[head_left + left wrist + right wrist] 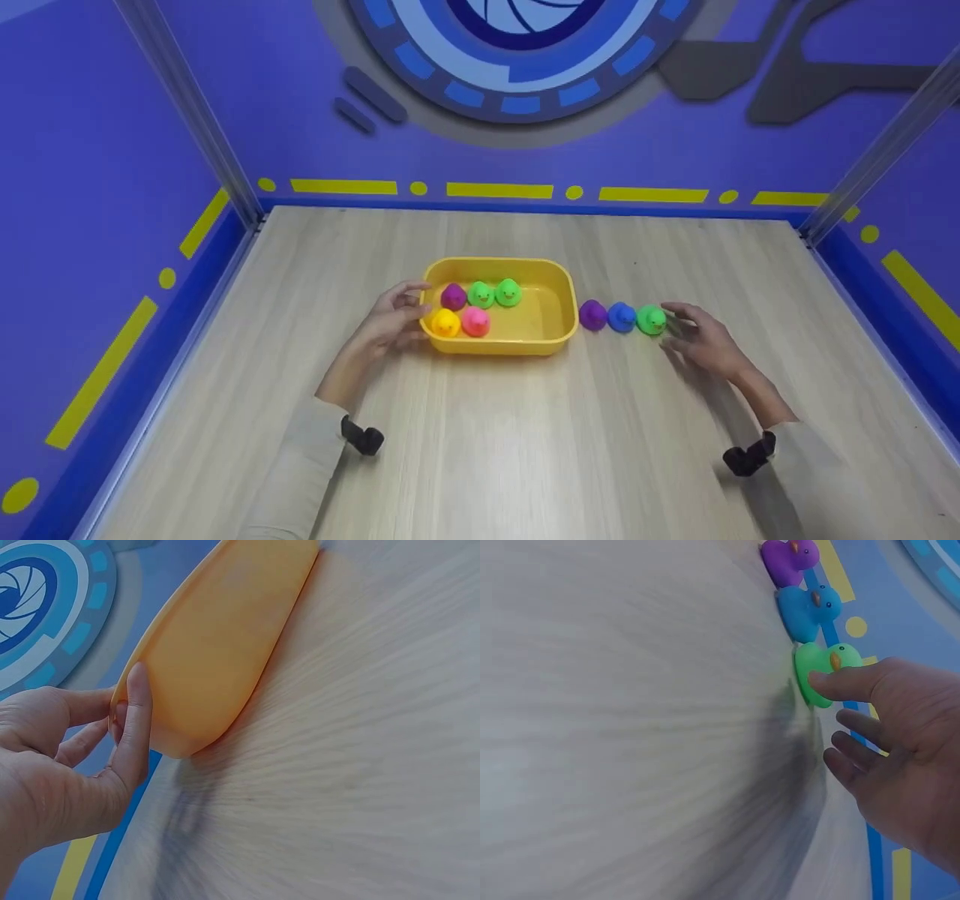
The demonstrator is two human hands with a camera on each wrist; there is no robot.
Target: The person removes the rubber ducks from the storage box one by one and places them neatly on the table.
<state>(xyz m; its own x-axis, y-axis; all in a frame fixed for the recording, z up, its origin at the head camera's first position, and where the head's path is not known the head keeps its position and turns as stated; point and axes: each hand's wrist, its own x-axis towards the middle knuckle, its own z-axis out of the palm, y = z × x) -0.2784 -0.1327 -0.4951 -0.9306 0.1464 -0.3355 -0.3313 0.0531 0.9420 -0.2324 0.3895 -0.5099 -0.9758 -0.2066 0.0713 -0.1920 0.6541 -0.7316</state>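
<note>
A yellow plastic basin (pixel 540 346) stands on the table with several small rubber ducks inside. A purple duck (pixel 453 297) and two green ducks sit at its back, a yellow duck (pixel 445 323) and a pink duck (pixel 475 322) at its front. My left hand (pixel 390 319) holds the basin's left end, thumb and fingers at the rim. Outside, against the right end, a row runs rightward: purple duck (pixel 592 316), blue duck (pixel 622 317), green duck (pixel 651 320). Beside the green one is my right hand (pixel 706 343), fingers spread; whether it touches the duck I cannot tell.
The pale wooden table (pixel 480 450) is enclosed by blue panels (pixel 480 157) at the back and both sides. Metal posts stand at the back corners. Each wrist wears a small black camera (pixel 364 437).
</note>
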